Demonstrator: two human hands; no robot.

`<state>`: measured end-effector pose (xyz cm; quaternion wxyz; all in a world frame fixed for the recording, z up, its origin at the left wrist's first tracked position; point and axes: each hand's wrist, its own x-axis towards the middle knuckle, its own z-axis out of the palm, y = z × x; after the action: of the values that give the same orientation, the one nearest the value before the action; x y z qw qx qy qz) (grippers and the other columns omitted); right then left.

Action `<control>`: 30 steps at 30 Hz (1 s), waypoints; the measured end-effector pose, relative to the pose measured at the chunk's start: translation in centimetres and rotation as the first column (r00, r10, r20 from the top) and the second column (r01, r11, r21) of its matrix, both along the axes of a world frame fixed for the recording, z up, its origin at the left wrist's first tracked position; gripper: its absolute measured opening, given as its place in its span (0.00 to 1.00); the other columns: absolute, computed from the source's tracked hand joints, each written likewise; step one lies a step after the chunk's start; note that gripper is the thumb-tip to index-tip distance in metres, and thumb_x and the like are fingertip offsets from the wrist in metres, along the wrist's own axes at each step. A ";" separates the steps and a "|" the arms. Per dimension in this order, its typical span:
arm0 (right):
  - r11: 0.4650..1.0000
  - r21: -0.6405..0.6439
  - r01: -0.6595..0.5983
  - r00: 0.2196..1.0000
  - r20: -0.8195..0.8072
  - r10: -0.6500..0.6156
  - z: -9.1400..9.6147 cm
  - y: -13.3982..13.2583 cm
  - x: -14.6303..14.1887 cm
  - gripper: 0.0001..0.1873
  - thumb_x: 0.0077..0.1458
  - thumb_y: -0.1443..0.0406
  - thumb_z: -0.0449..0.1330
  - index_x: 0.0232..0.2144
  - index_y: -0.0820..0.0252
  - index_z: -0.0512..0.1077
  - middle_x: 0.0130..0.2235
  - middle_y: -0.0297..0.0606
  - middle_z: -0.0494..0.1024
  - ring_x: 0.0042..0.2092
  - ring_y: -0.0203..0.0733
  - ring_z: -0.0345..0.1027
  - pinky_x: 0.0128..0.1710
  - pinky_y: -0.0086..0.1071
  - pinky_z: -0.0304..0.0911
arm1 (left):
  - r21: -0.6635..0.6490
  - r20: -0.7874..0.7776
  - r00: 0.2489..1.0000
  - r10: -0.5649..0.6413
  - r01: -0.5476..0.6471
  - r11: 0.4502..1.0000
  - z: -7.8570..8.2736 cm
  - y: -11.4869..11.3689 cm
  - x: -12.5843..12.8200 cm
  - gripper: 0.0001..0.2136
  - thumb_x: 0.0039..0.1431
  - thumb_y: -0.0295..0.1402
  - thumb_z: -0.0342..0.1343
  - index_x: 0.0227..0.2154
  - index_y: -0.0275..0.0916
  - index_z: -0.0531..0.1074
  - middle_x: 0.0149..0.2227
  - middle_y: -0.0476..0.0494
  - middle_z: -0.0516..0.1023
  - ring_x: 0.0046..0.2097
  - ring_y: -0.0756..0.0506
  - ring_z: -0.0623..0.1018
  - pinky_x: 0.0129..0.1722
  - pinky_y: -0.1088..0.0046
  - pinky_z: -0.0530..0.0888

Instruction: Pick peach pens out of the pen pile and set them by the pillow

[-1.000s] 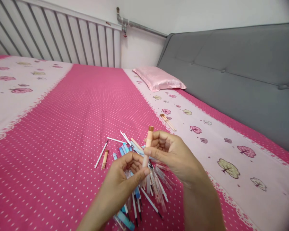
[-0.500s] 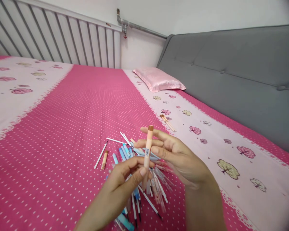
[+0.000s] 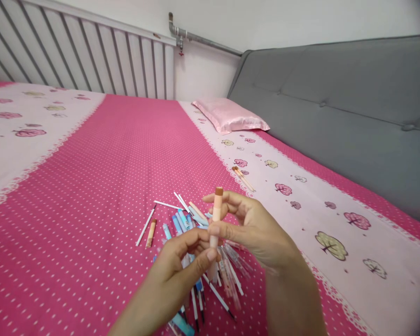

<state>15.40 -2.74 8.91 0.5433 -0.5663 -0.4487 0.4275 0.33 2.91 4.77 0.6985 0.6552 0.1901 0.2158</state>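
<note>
An upright peach pen (image 3: 217, 210) with a brown end stands between my two hands above a pile of pen parts. My left hand (image 3: 187, 261) pinches its lower part between thumb and fingers. Higher up, the thumb of my right hand (image 3: 257, 228) presses against the barrel, with the fingers curled behind it. Below lie blue pen barrels (image 3: 182, 219), clear pink pen tubes (image 3: 231, 280) and white refills (image 3: 219, 296) with dark tips. My hands hide part of this pile.
A short peach and brown pen piece (image 3: 151, 233) and a white refill (image 3: 146, 226) lie left of the pile. Two peach pens (image 3: 243, 178) rest farther off on the bedspread (image 3: 126, 154). Beyond are a pink pillow (image 3: 231, 115), a grey headboard (image 3: 336, 84) and a radiator (image 3: 91, 51).
My right hand has closed its thumb onto the pen's barrel, covering the barcode. The pen has dropped slightly. My left hand keeps its pinch.
</note>
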 end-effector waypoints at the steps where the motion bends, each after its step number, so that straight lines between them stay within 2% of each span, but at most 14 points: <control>1: 1.000 -0.005 0.019 1.000 0.017 -0.019 0.0 0.0 -0.1 0.16 0.42 0.61 0.68 0.36 0.57 0.72 0.36 0.34 0.73 0.45 0.42 0.67 0.50 0.40 0.58 | 0.004 -0.002 1.000 0.004 -0.004 1.000 0.0 0.0 0.0 0.09 0.56 0.36 0.53 0.36 0.39 0.74 0.30 0.47 0.72 0.33 0.48 0.70 0.38 0.72 0.67; 4: 0.999 -0.020 0.029 0.999 0.038 -0.028 0.1 -0.1 -0.2 0.24 0.41 0.61 0.68 0.43 0.54 0.70 0.41 0.36 0.73 0.48 0.43 0.65 0.52 0.42 0.57 | 0.003 -0.015 1.000 0.016 -0.016 1.000 0.0 0.0 -0.2 0.11 0.57 0.36 0.53 0.40 0.40 0.73 0.32 0.46 0.73 0.36 0.47 0.71 0.40 0.71 0.68; 6: 0.999 -0.025 -0.025 1.000 -0.008 0.025 0.2 -0.2 -0.2 0.27 0.44 0.60 0.67 0.48 0.52 0.66 0.44 0.37 0.72 0.48 0.43 0.65 0.52 0.42 0.57 | -0.011 -0.029 0.999 0.022 -0.022 1.000 0.0 0.0 -0.3 0.11 0.57 0.36 0.52 0.42 0.41 0.72 0.33 0.46 0.74 0.37 0.47 0.72 0.40 0.71 0.68; 11: 0.990 0.030 -0.138 0.966 -0.215 0.142 0.2 -0.2 0.1 0.22 0.56 0.60 0.56 0.52 0.52 0.61 0.45 0.39 0.74 0.47 0.40 0.68 0.51 0.42 0.59 | -0.032 -0.043 0.998 0.049 -0.051 0.998 0.2 0.2 -0.5 0.13 0.59 0.37 0.50 0.43 0.39 0.72 0.29 0.47 0.72 0.33 0.48 0.72 0.36 0.72 0.68; 14: 0.984 0.059 -0.167 0.946 -0.272 0.177 0.2 -0.1 0.2 0.21 0.55 0.64 0.57 0.52 0.53 0.62 0.41 0.38 0.76 0.43 0.38 0.70 0.50 0.41 0.61 | -0.033 -0.042 0.998 0.042 -0.043 0.999 0.3 0.2 -0.5 0.13 0.59 0.38 0.50 0.43 0.39 0.72 0.30 0.46 0.73 0.34 0.48 0.72 0.36 0.73 0.68; 17: 0.989 0.015 -0.146 0.938 -0.315 0.143 0.2 0.0 0.1 0.19 0.51 0.65 0.61 0.47 0.54 0.66 0.36 0.35 0.76 0.37 0.36 0.71 0.41 0.35 0.66 | -0.037 -0.045 0.999 0.019 -0.020 0.999 0.3 0.1 -0.5 0.13 0.59 0.37 0.50 0.43 0.40 0.72 0.32 0.45 0.73 0.34 0.48 0.72 0.35 0.73 0.68; 20: 0.996 -0.017 -0.082 0.953 -0.295 0.073 0.3 0.0 0.1 0.20 0.46 0.65 0.65 0.43 0.55 0.68 0.33 0.31 0.74 0.33 0.33 0.70 0.36 0.30 0.66 | -0.027 -0.045 0.999 0.006 -0.007 1.000 0.3 0.0 -0.6 0.12 0.59 0.36 0.50 0.42 0.40 0.72 0.34 0.45 0.74 0.35 0.48 0.72 0.35 0.73 0.68; 23: 0.999 -0.017 -0.052 0.972 -0.228 0.047 0.2 0.0 0.1 0.20 0.44 0.64 0.66 0.42 0.55 0.69 0.32 0.30 0.72 0.33 0.32 0.68 0.37 0.29 0.64 | -0.017 -0.044 0.999 0.001 -0.001 1.000 0.4 0.0 -0.5 0.11 0.59 0.36 0.50 0.42 0.41 0.72 0.36 0.45 0.74 0.34 0.49 0.72 0.35 0.74 0.68; 27: 0.999 -0.022 -0.037 0.986 -0.162 0.033 -0.1 0.0 0.1 0.22 0.44 0.64 0.66 0.43 0.54 0.68 0.34 0.32 0.71 0.36 0.34 0.68 0.39 0.31 0.64 | -0.007 -0.044 0.999 -0.002 0.002 1.000 0.4 -0.1 -0.4 0.10 0.59 0.36 0.50 0.40 0.40 0.72 0.29 0.47 0.72 0.32 0.49 0.70 0.34 0.74 0.67; 30: 0.998 -0.016 -0.053 0.987 -0.153 0.050 -0.1 -0.1 0.1 0.22 0.45 0.64 0.66 0.44 0.54 0.68 0.40 0.35 0.72 0.42 0.38 0.67 0.42 0.33 0.64 | -0.031 -0.042 0.999 0.000 -0.001 1.000 0.5 -0.1 -0.4 0.10 0.58 0.36 0.51 0.38 0.40 0.73 0.28 0.47 0.71 0.32 0.49 0.71 0.34 0.74 0.68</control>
<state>15.54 -2.84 8.86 0.5593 -0.5255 -0.4159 0.4879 -0.11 2.80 5.29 0.7045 0.6486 0.2080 0.1993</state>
